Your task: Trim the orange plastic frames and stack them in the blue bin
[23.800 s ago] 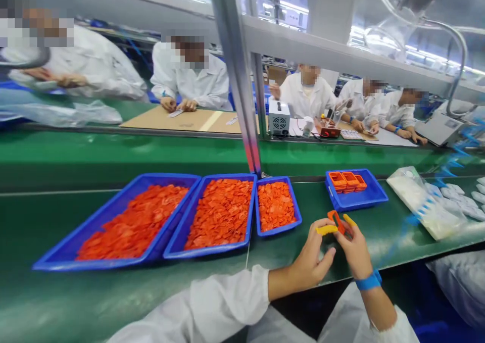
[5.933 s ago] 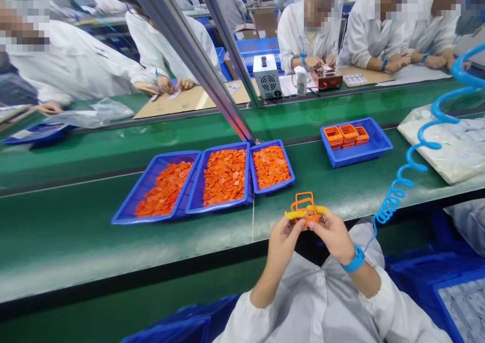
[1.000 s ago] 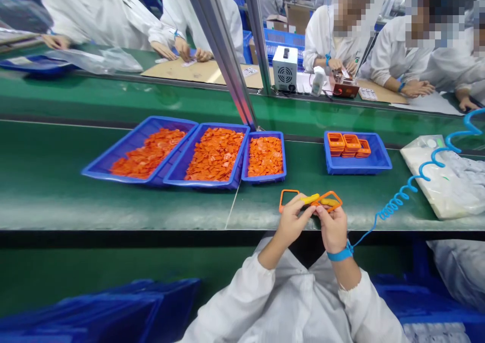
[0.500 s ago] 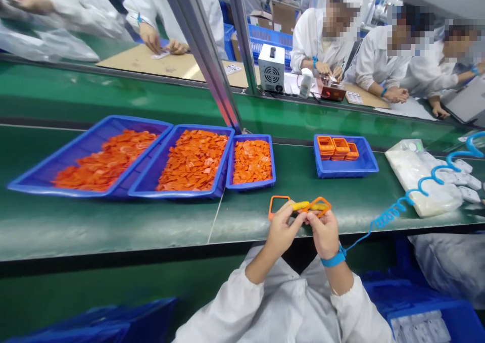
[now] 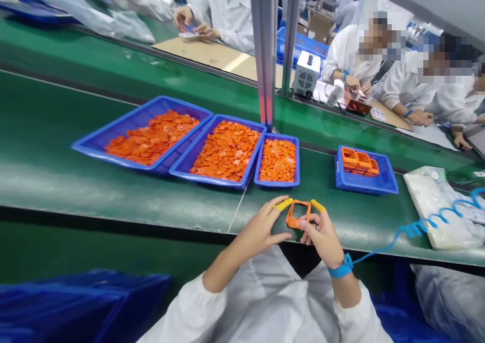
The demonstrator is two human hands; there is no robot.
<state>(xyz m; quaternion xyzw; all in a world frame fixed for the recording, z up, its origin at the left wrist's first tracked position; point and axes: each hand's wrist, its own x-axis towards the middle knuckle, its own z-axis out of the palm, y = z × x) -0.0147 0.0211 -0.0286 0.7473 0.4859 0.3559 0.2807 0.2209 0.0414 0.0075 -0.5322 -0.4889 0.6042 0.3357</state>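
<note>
My left hand [image 5: 263, 225] is open, thumb and fingers apart, at the left side of the orange square frame [image 5: 291, 224]. A yellow finger cover sits on its index finger. My right hand [image 5: 325, 238] has thumb and another finger on the frame's lower right corner, while its yellow-covered index finger is raised. The orange outline looks doubled, as if two frames overlap. Whether they rest on the bench or are held just above it, I cannot tell. A blue wrist strap [image 5: 341, 267] circles my right wrist.
Three blue trays of flat orange pieces [image 5: 227, 151] stand left on the green bench [image 5: 204, 209]. A small blue bin [image 5: 366, 181] holds stacked orange frames [image 5: 356, 161]. A coiled blue cord [image 5: 424, 222] crosses near a white bag [image 5: 432, 206]. Co-workers in white sit beyond the metal post [image 5: 265, 55].
Both hands were together on one tilted orange frame, with another frame lying to the left. Now the frames overlap, and my left hand has spread and drawn back leftward. The camera view has turned left.
</note>
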